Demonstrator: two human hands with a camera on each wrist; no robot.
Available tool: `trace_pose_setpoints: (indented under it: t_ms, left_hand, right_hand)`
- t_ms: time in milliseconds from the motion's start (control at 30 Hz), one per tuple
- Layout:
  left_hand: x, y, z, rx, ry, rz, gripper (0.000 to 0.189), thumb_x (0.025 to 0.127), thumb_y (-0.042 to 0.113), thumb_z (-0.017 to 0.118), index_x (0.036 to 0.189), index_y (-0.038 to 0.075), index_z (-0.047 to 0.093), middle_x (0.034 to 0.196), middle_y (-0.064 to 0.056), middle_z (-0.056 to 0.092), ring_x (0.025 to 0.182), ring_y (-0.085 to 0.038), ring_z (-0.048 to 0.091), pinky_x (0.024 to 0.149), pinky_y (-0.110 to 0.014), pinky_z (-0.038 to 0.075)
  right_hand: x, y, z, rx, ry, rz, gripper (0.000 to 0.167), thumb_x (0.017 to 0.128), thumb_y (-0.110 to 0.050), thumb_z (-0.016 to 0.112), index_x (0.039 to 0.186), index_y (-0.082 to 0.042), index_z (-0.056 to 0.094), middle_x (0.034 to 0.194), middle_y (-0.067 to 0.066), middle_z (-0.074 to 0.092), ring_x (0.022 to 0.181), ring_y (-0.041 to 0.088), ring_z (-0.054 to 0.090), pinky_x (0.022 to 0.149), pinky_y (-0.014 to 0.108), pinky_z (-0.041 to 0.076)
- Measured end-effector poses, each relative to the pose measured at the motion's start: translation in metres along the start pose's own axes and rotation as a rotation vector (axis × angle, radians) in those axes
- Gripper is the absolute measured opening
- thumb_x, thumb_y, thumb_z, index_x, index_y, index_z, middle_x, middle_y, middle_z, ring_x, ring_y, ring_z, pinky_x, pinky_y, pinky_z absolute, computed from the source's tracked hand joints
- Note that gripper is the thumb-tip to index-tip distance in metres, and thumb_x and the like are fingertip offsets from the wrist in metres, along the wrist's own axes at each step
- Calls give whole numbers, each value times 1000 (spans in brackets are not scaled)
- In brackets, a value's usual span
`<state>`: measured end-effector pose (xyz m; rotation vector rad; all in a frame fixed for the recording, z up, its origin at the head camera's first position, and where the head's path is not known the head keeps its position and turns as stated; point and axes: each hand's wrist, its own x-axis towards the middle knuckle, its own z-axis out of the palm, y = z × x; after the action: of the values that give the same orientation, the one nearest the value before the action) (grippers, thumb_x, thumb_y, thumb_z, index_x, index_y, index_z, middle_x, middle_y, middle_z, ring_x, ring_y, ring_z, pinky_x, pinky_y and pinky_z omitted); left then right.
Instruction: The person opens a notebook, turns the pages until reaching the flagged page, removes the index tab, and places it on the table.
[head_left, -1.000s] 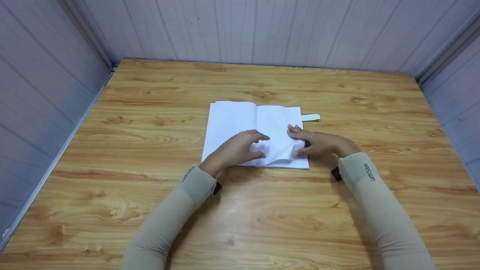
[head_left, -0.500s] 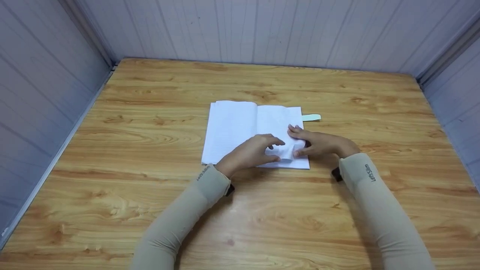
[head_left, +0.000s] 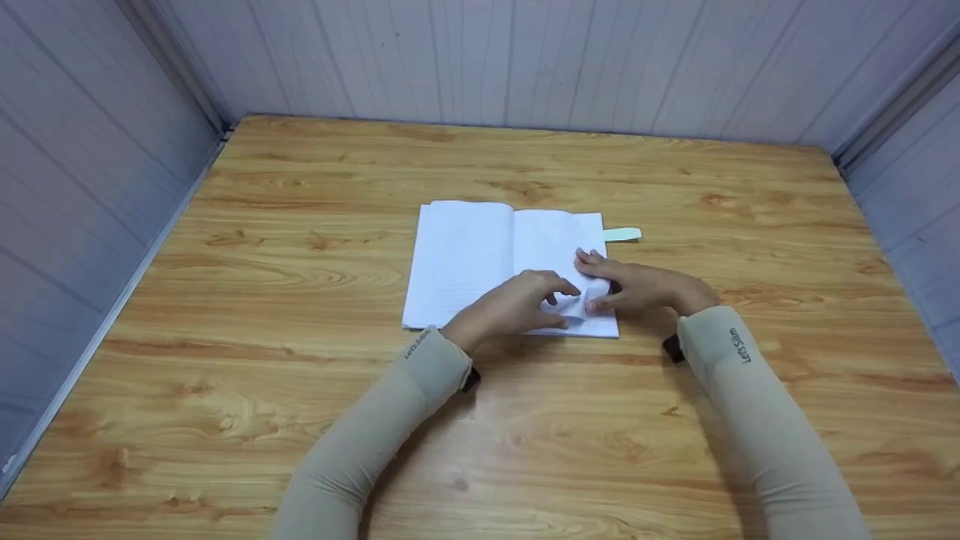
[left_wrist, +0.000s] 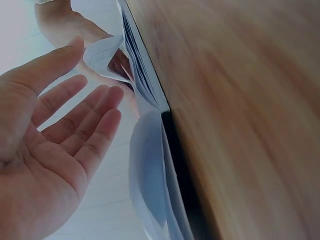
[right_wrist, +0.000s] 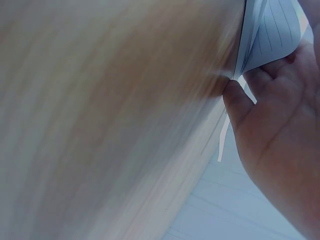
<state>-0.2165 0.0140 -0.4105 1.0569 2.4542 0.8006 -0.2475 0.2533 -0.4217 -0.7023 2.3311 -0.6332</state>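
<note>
A notebook (head_left: 465, 247) lies open on the wooden table, with faint lines on its white pages. At its right edge my right hand (head_left: 645, 286) holds a raised page (right_wrist: 275, 32) between thumb and fingers; the page curls up, and part of the fingers is under it. My left hand (head_left: 517, 300) hovers over the lower right page, thumb and fingers apart and loosely bent. In the left wrist view, nothing is between the fingers of that left hand (left_wrist: 65, 135), close to the curled page (left_wrist: 102, 57).
A pale green strip (head_left: 622, 235) sticks out from the notebook's upper right edge. The wooden table (head_left: 300, 405) extends around the notebook. Pale panelled walls (head_left: 480, 60) stand at the back and sides.
My left hand has moved right, from near the notebook's middle towards the curled page, slowing in the last half second. The right hand and the notebook stay in place.
</note>
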Motion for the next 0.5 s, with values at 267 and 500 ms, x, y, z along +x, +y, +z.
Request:
trace_pose_setpoints:
  t_ms: [267, 500]
  left_hand:
    - [2, 1, 3, -3, 8, 13, 42, 87, 17, 72, 127, 9, 63, 128, -3, 64, 106, -16, 64, 93, -26, 51]
    - [2, 1, 4, -16, 32, 15, 32, 89, 8, 66, 121, 6, 67, 120, -5, 68, 99, -16, 66, 88, -26, 52]
  right_hand:
    - [0, -1, 1, -1, 2, -5, 84, 92, -43, 59, 154, -9, 13, 163, 7, -5, 149, 31, -9, 119, 55, 1]
    - [0, -1, 1, -5, 19, -27, 84, 92, -42, 60, 153, -6, 14, 163, 8, -3, 149, 31, -7, 120, 53, 3]
